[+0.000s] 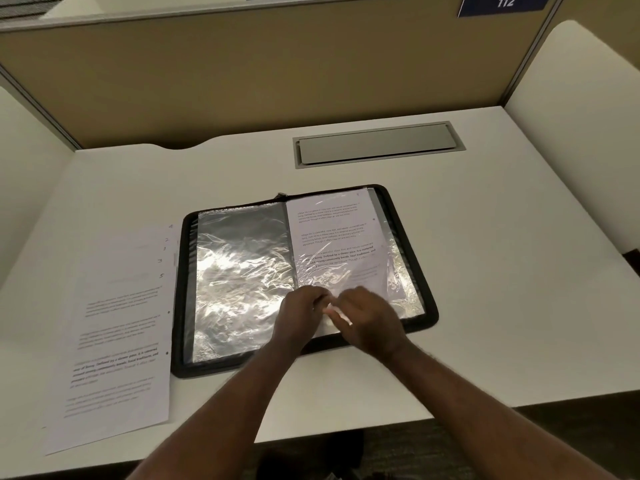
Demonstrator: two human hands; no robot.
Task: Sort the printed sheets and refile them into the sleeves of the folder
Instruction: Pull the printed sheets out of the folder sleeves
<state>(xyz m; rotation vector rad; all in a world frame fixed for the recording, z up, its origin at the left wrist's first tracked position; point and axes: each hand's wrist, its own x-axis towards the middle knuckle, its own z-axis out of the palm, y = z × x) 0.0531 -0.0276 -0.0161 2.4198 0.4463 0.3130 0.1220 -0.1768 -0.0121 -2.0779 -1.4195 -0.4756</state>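
Forearms: two, bare, entering from the near edge and converging over the near edge of the folder.

Left hand (300, 311): fingers curled, pinching at the near edge of the right-hand sleeve; exactly what it pinches cannot be told.

Right hand (367, 322): fingers bent, tips meeting the left hand's at a small pale edge of plastic or paper; motion blur hides the grip.

Folder (420, 271): black, zip-edged, lying open flat at the middle of the desk, its near edge close to the desk's near edge.

Left sleeve (239, 271): clear, crinkled, glaring, no sheet visible inside.

Right sleeve (398, 268): holds a printed sheet (332, 230), text in paragraphs, upper part legible, lower part under glare.

Loose sheets (117, 327): a fanned stack just left of the folder, handwritten numbers along the right margins, near corner reaching the desk's near edge.

Desk (502, 289): white; open surface right of and beyond the folder.

Cable hatch (377, 147): grey lid, far right, closed.

Partition (277, 81): tan, along the far edge; white side panels at left and right.
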